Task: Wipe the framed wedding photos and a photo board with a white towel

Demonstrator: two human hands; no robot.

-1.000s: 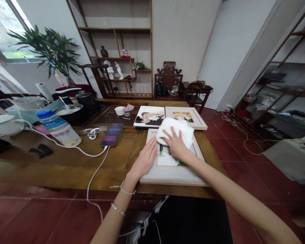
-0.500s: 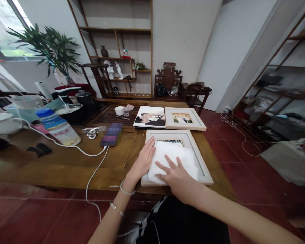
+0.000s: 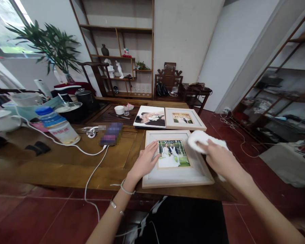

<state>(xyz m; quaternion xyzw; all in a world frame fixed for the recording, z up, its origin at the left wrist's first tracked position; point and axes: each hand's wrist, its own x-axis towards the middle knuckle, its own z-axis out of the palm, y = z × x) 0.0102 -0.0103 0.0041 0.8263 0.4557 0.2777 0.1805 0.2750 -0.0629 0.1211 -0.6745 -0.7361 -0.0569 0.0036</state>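
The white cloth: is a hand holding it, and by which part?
The right hand holds the white cloth near its left end; the exact finger placement is blurred. The left hand rests on the nearer picture frame.

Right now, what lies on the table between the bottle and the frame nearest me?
In the head view, a phone, a white cable at its near edge, and a shiny object lie between bottle and frame.

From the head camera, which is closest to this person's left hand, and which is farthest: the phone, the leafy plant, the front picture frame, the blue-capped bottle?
1. Front picture frame: touching the left hand.
2. Phone: on the table, to that hand's left.
3. Blue-capped bottle: farther left on the table.
4. Leafy plant: back left, beyond the bottle.
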